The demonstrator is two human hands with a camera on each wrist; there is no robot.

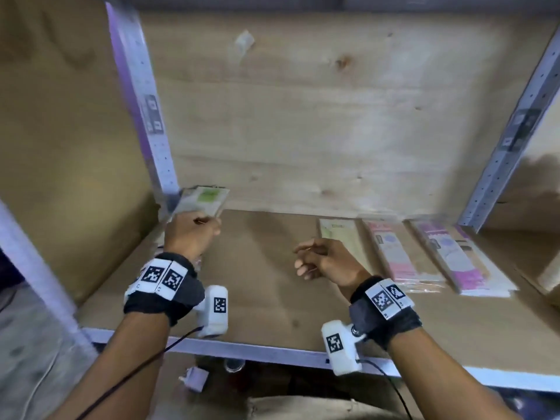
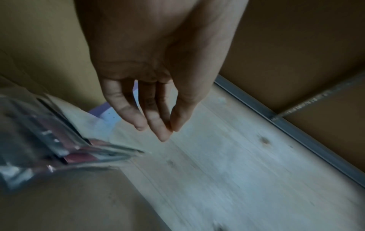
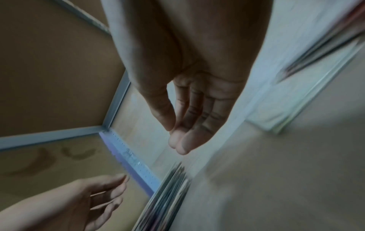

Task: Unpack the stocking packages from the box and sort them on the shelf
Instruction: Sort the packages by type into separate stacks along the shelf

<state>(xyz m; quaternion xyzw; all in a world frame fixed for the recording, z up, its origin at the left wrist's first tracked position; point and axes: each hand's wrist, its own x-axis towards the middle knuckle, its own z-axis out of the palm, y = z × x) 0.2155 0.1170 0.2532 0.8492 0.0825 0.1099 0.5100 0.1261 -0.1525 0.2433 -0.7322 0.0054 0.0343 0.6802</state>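
A stack of stocking packages (image 1: 203, 202) with a green label on top sits at the back left corner of the shelf (image 1: 257, 301). My left hand (image 1: 194, 230) is just in front of it. In the left wrist view its fingers (image 2: 158, 129) hang straight and hold nothing, with the blurred stack (image 2: 59, 148) beside them. My right hand (image 1: 312, 259) hovers over the middle of the shelf, loosely open and empty (image 3: 177, 140). The right wrist view also catches the left hand (image 3: 102, 195) next to the stack's edge (image 3: 168, 195).
Three rows of packages lie at the shelf's back right: a cream-green one (image 1: 342, 237), a pink one (image 1: 394, 256), a purple one (image 1: 454, 262). Perforated metal posts (image 1: 142, 101) (image 1: 515, 131) flank the bay. A cardboard panel (image 1: 60, 147) closes the left side, plywood (image 1: 303, 116) the back.
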